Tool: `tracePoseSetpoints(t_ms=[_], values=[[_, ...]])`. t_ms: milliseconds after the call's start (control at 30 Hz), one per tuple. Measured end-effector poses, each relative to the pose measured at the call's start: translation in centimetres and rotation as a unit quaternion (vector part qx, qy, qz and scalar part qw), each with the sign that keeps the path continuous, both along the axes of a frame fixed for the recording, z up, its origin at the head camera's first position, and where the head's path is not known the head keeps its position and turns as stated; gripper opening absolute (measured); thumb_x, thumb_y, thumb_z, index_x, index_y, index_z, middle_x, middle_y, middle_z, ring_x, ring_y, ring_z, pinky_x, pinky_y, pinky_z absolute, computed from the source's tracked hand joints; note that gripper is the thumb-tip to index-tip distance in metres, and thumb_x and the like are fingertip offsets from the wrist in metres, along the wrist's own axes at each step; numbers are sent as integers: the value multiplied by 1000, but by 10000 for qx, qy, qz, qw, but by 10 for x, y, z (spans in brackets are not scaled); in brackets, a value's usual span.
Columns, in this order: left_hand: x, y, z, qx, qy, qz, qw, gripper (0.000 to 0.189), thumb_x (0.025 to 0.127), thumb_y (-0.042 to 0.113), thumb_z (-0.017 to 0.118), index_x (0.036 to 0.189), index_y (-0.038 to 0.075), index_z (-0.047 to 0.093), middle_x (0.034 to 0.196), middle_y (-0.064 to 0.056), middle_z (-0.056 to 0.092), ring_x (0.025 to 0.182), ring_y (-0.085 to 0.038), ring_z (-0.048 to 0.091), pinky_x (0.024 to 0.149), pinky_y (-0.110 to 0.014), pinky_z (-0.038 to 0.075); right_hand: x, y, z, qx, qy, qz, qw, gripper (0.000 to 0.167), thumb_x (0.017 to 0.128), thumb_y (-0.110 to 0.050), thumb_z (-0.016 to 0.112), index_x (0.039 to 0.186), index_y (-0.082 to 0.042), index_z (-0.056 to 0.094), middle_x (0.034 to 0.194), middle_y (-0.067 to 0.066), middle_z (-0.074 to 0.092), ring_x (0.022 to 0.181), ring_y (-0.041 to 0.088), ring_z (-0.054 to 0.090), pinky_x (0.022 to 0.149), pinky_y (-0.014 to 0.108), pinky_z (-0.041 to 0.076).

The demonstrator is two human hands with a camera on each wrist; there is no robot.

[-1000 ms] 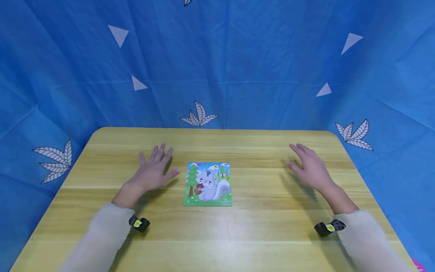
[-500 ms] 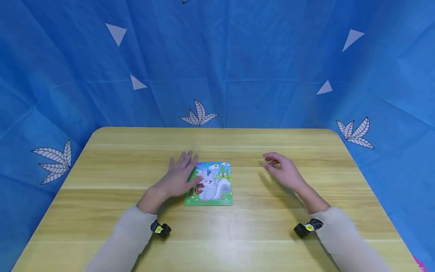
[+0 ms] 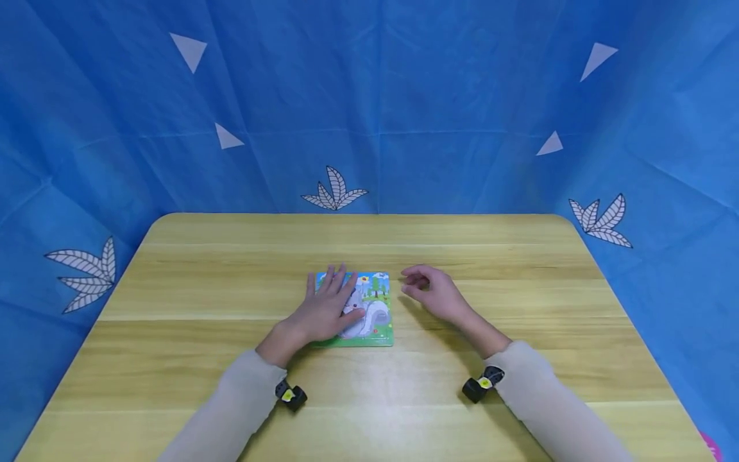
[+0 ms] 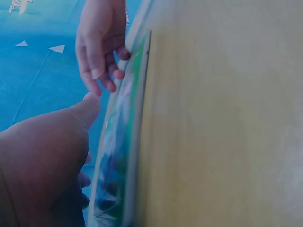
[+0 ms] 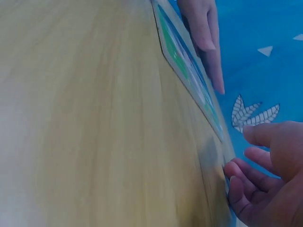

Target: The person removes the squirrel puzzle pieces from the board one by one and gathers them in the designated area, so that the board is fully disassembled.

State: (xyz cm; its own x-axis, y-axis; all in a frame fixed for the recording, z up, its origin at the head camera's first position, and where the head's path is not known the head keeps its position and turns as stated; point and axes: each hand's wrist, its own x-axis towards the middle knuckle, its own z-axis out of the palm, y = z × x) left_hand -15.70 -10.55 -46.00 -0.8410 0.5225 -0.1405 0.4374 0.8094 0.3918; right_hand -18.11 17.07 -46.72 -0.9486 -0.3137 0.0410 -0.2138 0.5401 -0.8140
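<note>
A flat square picture board (image 3: 378, 324) with a grey squirrel, trees and a green border lies on the wooden table. My left hand (image 3: 323, 313) is spread over its left half with straight fingers, covering much of the squirrel. In the left wrist view a low gap shows between that hand (image 4: 47, 161) and the board (image 4: 132, 94). Just off the board's right edge is my right hand (image 3: 439, 294), its fingers loosely bent and nothing between them. The right wrist view shows its thumb and fingers (image 5: 258, 177) apart, near the board's corner.
The light wooden table (image 3: 231, 256) has rounded far corners. A blue curtain (image 3: 450, 96) with white triangles and leaf prints hangs behind it and along both sides. A black wrist camera (image 3: 291, 396) sits on the left sleeve, and another camera (image 3: 478, 387) on the right.
My left hand has moved right, from beside the board to over it. My right hand has moved left to near the board's right edge, its fingers bending more. The board lies where it was.
</note>
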Motion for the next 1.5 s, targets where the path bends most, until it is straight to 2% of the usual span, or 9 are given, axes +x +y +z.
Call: tracePoseSetpoints(t_ms=[233, 367, 667, 800, 967, 1267, 1500], values=[[0, 0, -19, -168, -10, 52, 9998, 86, 104, 59, 40, 163, 4, 10, 169, -19, -1, 155, -38, -8, 117, -66, -10, -8, -21, -3, 44, 160, 197, 9997, 25, 95, -8, 72, 118, 1, 71, 106, 11, 73, 94, 23, 67, 83, 38, 55], [-2, 0, -22, -210, -42, 74, 9997, 89, 103, 61, 41, 163, 4, 7, 170, -16, -4, 155, -35, -12, 117, -65, -13, -13, -30, -4, 108, 202, 201, 9995, 23, 94, -8, 72, 115, 0, 73, 103, 9, 73, 91, 21, 66, 81, 36, 54], [-1, 3, -20, 4, -63, 41, 10000, 87, 104, 54, 45, 163, 1, 9, 170, -18, -2, 155, -38, -10, 116, -65, -15, -17, -37, -10, 405, 139, -171, 9989, 23, 92, -11, 75, 114, -4, 75, 105, 11, 71, 91, 21, 65, 81, 37, 54], [-2, 4, -21, -130, -199, 104, 9997, 89, 103, 58, 42, 163, 5, 3, 170, -14, -9, 154, -33, -16, 116, -62, -19, -16, -40, -13, 698, 184, -331, 9968, 21, 92, -15, 77, 111, -9, 76, 101, 7, 68, 86, 18, 61, 77, 35, 51], [-4, 8, -20, -398, -256, 227, 9986, 91, 102, 63, 40, 163, 9, 0, 169, -9, -12, 154, -30, -19, 115, -61, -21, -17, -44, -8, 924, 204, -492, 9943, 17, 91, -19, 78, 107, -12, 77, 98, 5, 66, 84, 18, 58, 74, 35, 49], [-3, 9, -25, -477, -218, 358, 9980, 93, 100, 66, 40, 164, 10, 2, 170, -7, -10, 154, -29, -18, 115, -61, -21, -20, -49, -6, 1171, 91, -415, 9922, 19, 90, -22, 79, 107, -13, 75, 98, 3, 65, 83, 16, 59, 72, 33, 49], [-3, 7, -29, -520, -159, 368, 9978, 92, 100, 67, 37, 164, 11, 0, 170, -6, -11, 154, -27, -19, 115, -60, -22, -21, -52, -2, 1146, -183, -377, 9925, 18, 90, -22, 79, 106, -14, 75, 102, 4, 65, 89, 18, 60, 77, 36, 49]])
